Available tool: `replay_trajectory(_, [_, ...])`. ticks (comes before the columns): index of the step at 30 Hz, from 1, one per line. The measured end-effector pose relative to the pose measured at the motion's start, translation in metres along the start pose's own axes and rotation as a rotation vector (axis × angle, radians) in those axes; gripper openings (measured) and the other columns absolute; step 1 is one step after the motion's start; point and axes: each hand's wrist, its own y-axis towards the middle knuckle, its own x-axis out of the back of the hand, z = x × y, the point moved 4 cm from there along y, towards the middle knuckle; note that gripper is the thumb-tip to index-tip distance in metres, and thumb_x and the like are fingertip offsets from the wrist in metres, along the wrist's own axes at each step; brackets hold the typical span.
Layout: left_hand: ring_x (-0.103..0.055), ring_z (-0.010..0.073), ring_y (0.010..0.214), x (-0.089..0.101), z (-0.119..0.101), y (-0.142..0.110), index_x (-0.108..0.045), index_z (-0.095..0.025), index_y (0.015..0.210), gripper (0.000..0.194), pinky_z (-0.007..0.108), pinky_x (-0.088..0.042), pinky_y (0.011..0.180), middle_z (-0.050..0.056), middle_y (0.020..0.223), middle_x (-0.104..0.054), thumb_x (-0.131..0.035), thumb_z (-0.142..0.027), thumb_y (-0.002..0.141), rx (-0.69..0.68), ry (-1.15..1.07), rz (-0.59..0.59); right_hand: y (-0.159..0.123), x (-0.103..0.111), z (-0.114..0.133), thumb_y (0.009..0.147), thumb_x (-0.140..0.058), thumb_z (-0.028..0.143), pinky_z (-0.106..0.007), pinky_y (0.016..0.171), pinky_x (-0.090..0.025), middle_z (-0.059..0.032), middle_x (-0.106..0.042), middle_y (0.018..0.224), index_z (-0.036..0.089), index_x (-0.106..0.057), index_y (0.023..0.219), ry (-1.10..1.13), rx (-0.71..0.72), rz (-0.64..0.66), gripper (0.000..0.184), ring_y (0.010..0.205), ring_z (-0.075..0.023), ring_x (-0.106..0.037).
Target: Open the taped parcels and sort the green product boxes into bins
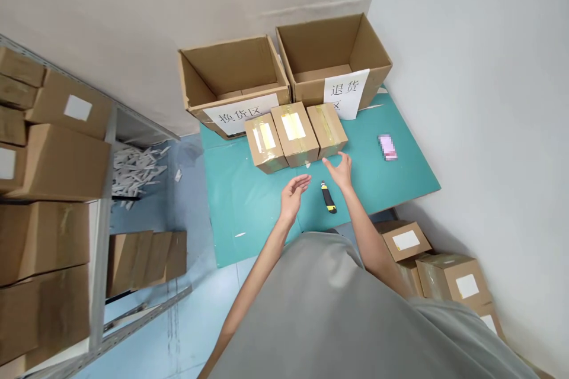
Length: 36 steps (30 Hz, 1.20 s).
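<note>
My left hand [293, 196] hovers over the green tabletop with its fingers apart from the thumb, holding nothing. My right hand [340, 171] is open just in front of the right taped carton [328, 128]; I cannot tell whether a fingertip touches it. Side by side with that carton stand a middle carton [295, 133] with a white label and a left carton [267, 143], also labelled and taped. Between my hands and nearer to me lies a black and yellow box cutter [328, 198].
Two large open boxes with paper signs, a left one [195, 108] and a right one [376, 84], line the table's back. A pixelated pink item [387, 147] lies on the right. Shelves of cartons [66, 160] stand left; more cartons [448, 278] are stacked at lower right.
</note>
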Motion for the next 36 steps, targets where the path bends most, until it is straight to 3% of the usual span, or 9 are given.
replay_trajectory(5, [-0.078, 0.0317, 0.131, -0.008, -0.008, -0.005, -0.078, -0.021, 0.121, 0.04, 0.05, -0.056, 0.117, 0.017, 0.136, -0.083, -0.074, -0.036, 0.084, -0.009, -0.019, -0.049, 0.074, -0.013, 0.025, 0.088, -0.085, 0.06, -0.07, 0.135, -0.029, -0.033, -0.022, 0.184, 0.013, -0.045, 0.17, -0.094, -0.075, 0.038, 0.103, 0.174, -0.0499, -0.015])
replay_trajectory(11, [-0.078, 0.0327, 0.127, 0.008, 0.027, -0.038, -0.077, -0.02, 0.119, 0.046, 0.05, -0.057, 0.115, 0.018, 0.133, -0.083, -0.08, -0.044, 0.08, 0.093, -0.039, -0.25, 0.101, -0.033, 0.011, 0.081, -0.092, 0.05, -0.07, 0.133, -0.033, -0.041, -0.007, 0.185, 0.005, -0.038, 0.168, -0.251, -0.117, 0.035, 0.112, 0.173, -0.0542, -0.015])
replay_trajectory(16, [-0.078, 0.0329, 0.126, 0.012, 0.053, -0.066, -0.077, -0.021, 0.118, 0.047, 0.05, -0.058, 0.113, 0.018, 0.132, -0.083, -0.083, -0.045, 0.079, 0.174, -0.033, -0.319, 0.119, -0.044, 0.014, 0.071, -0.099, 0.04, -0.068, 0.129, -0.041, -0.0437, -0.012, 0.182, 0.008, -0.039, 0.16, -0.263, -0.155, 0.011, 0.112, 0.171, -0.0548, -0.021])
replay_trajectory(20, [-0.079, 0.0331, 0.125, 0.012, 0.051, -0.067, -0.077, -0.02, 0.118, 0.046, 0.051, -0.058, 0.113, 0.019, 0.132, -0.083, -0.082, -0.044, 0.079, 0.167, -0.026, -0.282, 0.122, -0.024, 0.017, 0.07, -0.097, 0.038, -0.061, 0.132, -0.04, -0.038, -0.035, 0.169, 0.007, -0.042, 0.156, -0.277, -0.125, -0.015, 0.107, 0.16, -0.0499, -0.042])
replay_trajectory(24, [-0.079, 0.0332, 0.124, 0.029, 0.046, -0.062, -0.078, -0.02, 0.118, 0.047, 0.05, -0.059, 0.113, 0.019, 0.132, -0.083, -0.083, -0.043, 0.077, 0.147, -0.03, -0.268, 0.07, 0.036, -0.011, 0.075, -0.091, 0.043, -0.067, 0.132, -0.039, -0.0301, -0.047, 0.158, 0.013, -0.046, 0.156, -0.287, -0.033, -0.158, 0.098, 0.156, -0.0479, -0.046])
replay_trajectory(27, [-0.08, 0.0323, 0.123, 0.054, 0.046, -0.061, -0.078, -0.02, 0.118, 0.048, 0.05, -0.059, 0.114, 0.018, 0.134, -0.083, -0.084, -0.044, 0.077, 0.149, -0.042, -0.303, -0.007, 0.088, -0.038, 0.074, -0.09, 0.049, -0.067, 0.13, -0.045, -0.0293, -0.047, 0.159, 0.014, -0.045, 0.159, -0.294, -0.001, -0.195, 0.102, 0.157, -0.0479, -0.046])
replay_trajectory(30, [-0.079, 0.0331, 0.126, 0.083, 0.048, -0.063, -0.077, -0.019, 0.12, 0.048, 0.053, -0.052, 0.123, 0.017, 0.125, -0.086, -0.081, -0.046, 0.082, 0.163, -0.017, -0.344, -0.089, 0.123, -0.048, 0.075, -0.089, 0.055, -0.061, 0.113, -0.063, -0.0274, -0.044, 0.164, 0.019, -0.048, 0.16, -0.239, 0.045, -0.133, 0.101, 0.157, -0.0453, -0.049])
replay_trajectory(33, [-0.075, 0.0345, 0.137, 0.113, 0.052, -0.061, -0.076, -0.017, 0.129, 0.048, 0.056, -0.04, 0.134, 0.016, 0.115, -0.088, -0.075, -0.044, 0.089, 0.174, 0.054, -0.371, -0.147, 0.127, -0.042, 0.074, -0.09, 0.056, -0.059, 0.101, -0.071, -0.0256, -0.042, 0.17, 0.022, -0.052, 0.16, -0.159, 0.081, -0.005, 0.1, 0.158, -0.0446, -0.05])
replay_trajectory(36, [-0.065, 0.0364, 0.152, 0.147, 0.058, -0.057, -0.071, -0.019, 0.143, 0.058, 0.059, -0.036, 0.136, 0.017, 0.138, -0.083, -0.073, -0.031, 0.086, 0.187, 0.127, -0.354, -0.173, 0.101, -0.026, 0.07, -0.094, 0.052, -0.058, 0.102, -0.072, -0.0236, -0.038, 0.177, 0.023, -0.054, 0.161, -0.098, 0.149, 0.207, 0.103, 0.162, -0.0447, -0.046])
